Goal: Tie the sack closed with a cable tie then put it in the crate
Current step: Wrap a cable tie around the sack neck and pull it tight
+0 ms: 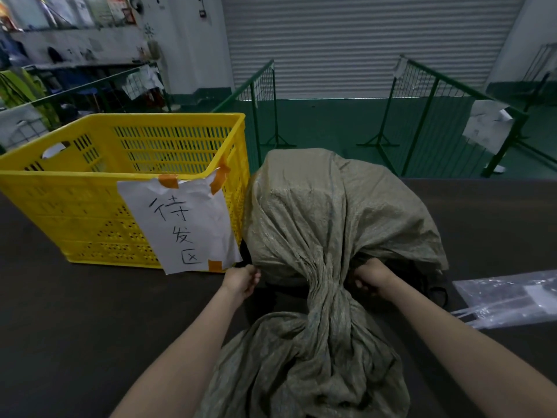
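Clearly centred in the frame, a full sack (325,221) of grey-green woven plastic lies on a dark table (75,312). Its bulging body fills the middle of the picture. Its neck is gathered into tight pleats at centre, a little below the middle. Below that pinch the loose mouth fans out toward the bottom edge.

2 bare arms reach in from the bottom corners. The left hand (241,280) sits at the sack's lower left flank, fingers curled shut on what looks like a fold of fabric; what exactly it pinches is too small to tell. The right hand (372,279) is tucked against the lower right side, just beside the pleated neck, fingers curled closed on cloth or on something dark beneath. No cable tie can be made out at the neck, so whether the tying is done cannot be told.

A yellow slatted crate (90,188) stands at left of centre, touching or nearly touching the sack, with a handwritten paper sign (187,224) taped to its near corner. Clear plastic bags (509,300) lie at the right edge.

Judging by its shape, the sack is soft, slack-skinned and likely bulky rather than rigid. The weave looks slick, so flat palms may slip. Best holds are probably the cinched neck and a bunched handful low on the body.
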{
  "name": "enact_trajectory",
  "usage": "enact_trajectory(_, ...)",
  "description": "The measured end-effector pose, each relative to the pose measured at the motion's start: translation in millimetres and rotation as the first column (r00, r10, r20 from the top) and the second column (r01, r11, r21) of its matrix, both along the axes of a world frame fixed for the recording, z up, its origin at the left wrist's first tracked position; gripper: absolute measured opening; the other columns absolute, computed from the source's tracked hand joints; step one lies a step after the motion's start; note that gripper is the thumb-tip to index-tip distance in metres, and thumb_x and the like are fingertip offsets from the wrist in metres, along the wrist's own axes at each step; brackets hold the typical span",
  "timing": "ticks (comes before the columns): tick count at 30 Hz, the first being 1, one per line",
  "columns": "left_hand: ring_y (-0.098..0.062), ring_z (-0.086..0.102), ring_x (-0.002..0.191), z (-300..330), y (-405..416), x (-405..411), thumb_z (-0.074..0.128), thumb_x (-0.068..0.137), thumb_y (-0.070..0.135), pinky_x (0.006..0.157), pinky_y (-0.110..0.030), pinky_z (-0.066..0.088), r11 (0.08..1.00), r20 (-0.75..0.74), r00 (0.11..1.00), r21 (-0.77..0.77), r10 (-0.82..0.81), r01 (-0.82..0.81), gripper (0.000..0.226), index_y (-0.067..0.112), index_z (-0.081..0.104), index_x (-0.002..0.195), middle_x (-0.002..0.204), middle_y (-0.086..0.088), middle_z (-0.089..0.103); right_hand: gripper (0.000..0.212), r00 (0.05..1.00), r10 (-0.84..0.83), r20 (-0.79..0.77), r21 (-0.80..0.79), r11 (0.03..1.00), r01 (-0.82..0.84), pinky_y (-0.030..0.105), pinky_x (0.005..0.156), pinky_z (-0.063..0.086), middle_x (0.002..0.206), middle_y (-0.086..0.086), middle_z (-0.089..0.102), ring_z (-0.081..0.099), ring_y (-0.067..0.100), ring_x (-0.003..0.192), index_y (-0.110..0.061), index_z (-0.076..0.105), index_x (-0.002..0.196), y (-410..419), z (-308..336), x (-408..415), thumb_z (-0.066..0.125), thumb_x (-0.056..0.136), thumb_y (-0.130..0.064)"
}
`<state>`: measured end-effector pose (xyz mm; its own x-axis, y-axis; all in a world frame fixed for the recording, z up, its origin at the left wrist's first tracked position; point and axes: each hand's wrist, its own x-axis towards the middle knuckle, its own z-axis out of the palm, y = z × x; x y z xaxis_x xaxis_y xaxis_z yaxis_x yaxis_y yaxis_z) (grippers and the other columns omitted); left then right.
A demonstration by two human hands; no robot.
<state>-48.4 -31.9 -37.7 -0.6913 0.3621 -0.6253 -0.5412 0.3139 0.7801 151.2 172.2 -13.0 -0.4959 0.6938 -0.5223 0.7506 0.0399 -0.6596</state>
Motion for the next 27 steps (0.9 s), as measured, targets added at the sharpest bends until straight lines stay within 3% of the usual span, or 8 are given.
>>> enact_trajectory(4,-0.007,0.052,0.047,10,13,-3,0.046,0.096,0.009,0.046,-0.018,0.034,0.998,-0.128,0.989,-0.016,-0.067,0.066,0.03,0.008,0.056,0.068,0.06,-0.002,0.06,0.03,0.944,-0.22,-0.245,-0.125,0.973,0.195,0.019,0.037,0.026,0.055,0.01,0.049,0.037,0.017,0.043,-0.005,0.052,0.061,2,14,-5,0.048,0.09,-0.002)
enact_trajectory(7,-0.006,0.054,0.041,16,19,-5,0.048,0.093,0.006,0.041,-0.017,0.036,0.991,-0.279,0.951,-0.051,-0.132,0.122,0.029,0.008,0.058,0.066,0.062,-0.007,0.062,0.025,0.892,-0.294,-0.343,-0.157,0.954,0.254,0.018,0.034,0.031,0.056,0.009,0.052,0.043,0.013,0.039,-0.006,0.054,0.065,3,23,-9,0.051,0.089,0.0)
enact_trajectory(12,-0.019,0.059,0.057,33,26,2,0.054,0.089,0.008,0.063,-0.033,0.046,0.988,-0.526,0.838,-0.039,-0.145,0.146,0.033,0.011,0.061,0.057,0.059,-0.008,0.063,0.025,0.873,-0.266,-0.409,-0.113,0.964,0.241,0.017,0.033,0.039,0.059,0.01,0.051,0.045,0.016,0.046,-0.004,0.054,0.067,2,34,-9,0.049,0.09,0.001)
enact_trajectory(16,-0.014,0.061,0.061,58,34,13,0.057,0.088,0.013,0.064,-0.03,0.048,0.99,-0.633,0.767,0.011,-0.103,0.142,0.028,0.012,0.065,0.061,0.061,-0.004,0.066,0.025,0.871,-0.206,-0.446,-0.007,0.974,0.227,0.016,0.034,0.037,0.049,0.008,0.058,0.05,0.01,0.035,-0.002,0.06,0.061,3,36,-5,0.056,0.086,0.0)
enact_trajectory(20,-0.01,0.062,0.057,86,53,25,0.062,0.086,0.016,0.065,-0.03,0.052,0.987,-0.719,0.692,0.058,-0.062,0.148,0.027,0.018,0.063,0.059,0.059,0.002,0.066,0.024,0.783,-0.288,-0.552,-0.063,0.95,0.305,0.014,0.034,0.038,0.052,0.012,0.057,0.046,0.006,0.032,-0.001,0.057,0.062,0,47,1,0.061,0.086,-0.003)
enact_trajectory(23,-0.012,0.065,0.06,99,64,31,0.062,0.085,0.02,0.066,-0.032,0.054,0.982,-0.797,0.593,0.0,-0.114,0.19,0.027,0.02,0.062,0.058,0.059,0.004,0.066,0.022,0.742,-0.284,-0.607,-0.021,0.939,0.342,0.015,0.037,0.04,0.058,0.013,0.06,0.048,0.008,0.04,0.0,0.061,0.065,-3,54,5,0.066,0.084,-0.009)
enact_trajectory(27,-0.013,0.06,0.063,108,70,32,0.062,0.084,0.021,0.059,-0.03,0.044,0.967,-0.901,0.376,-0.148,-0.219,0.208,0.021,0.014,0.062,0.065,0.063,0.002,0.064,0.02,0.724,-0.248,-0.644,0.077,0.92,0.384,0.015,0.041,0.042,0.059,0.013,0.065,0.054,0.008,0.041,-0.004,0.062,0.063,-2,55,7,0.071,0.079,-0.012)
